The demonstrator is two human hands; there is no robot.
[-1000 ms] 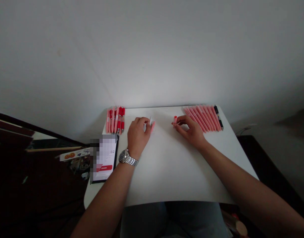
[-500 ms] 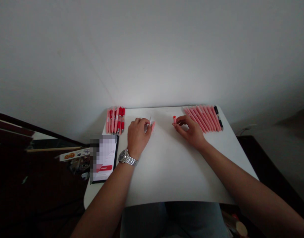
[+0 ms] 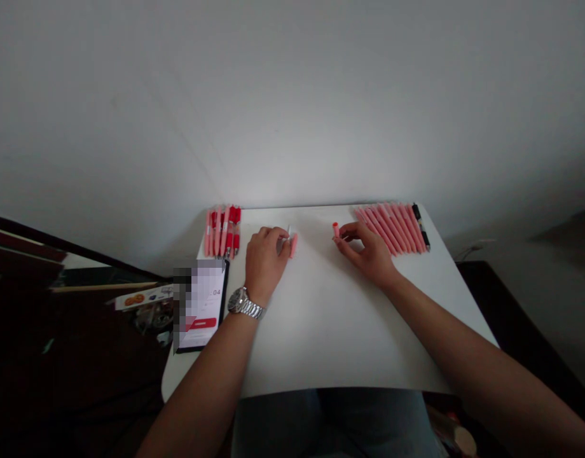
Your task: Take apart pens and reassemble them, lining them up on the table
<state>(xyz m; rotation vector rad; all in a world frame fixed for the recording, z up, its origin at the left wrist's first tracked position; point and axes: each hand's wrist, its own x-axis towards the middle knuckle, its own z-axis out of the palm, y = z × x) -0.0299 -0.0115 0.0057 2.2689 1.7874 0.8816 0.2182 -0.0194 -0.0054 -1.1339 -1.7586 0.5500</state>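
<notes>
My left hand (image 3: 268, 261), with a metal watch on its wrist, pinches a small whitish piece (image 3: 289, 231) between thumb and fingers. Right beside the thumb shows a short pink piece (image 3: 294, 245); whether the two are joined I cannot tell. Across a gap, my right hand (image 3: 366, 254) holds a short pink cap (image 3: 336, 230) between thumb and forefinger. The cap stands upright, its orange-red end on top. Behind that hand lies a row of pink pens (image 3: 392, 229), with one black pen (image 3: 421, 228) at its right end.
At the far left of the white table (image 3: 340, 337) lies a group of pink and red pens (image 3: 222, 230). A phone (image 3: 207, 318) with a lit screen rests left of my watch (image 3: 245, 303). The wall (image 3: 292, 114) rises behind the table's back edge.
The pink piece by my left thumb shows a little more and sits slightly lower. The cap in my right hand tilts slightly. Both hands stay nearly in place.
</notes>
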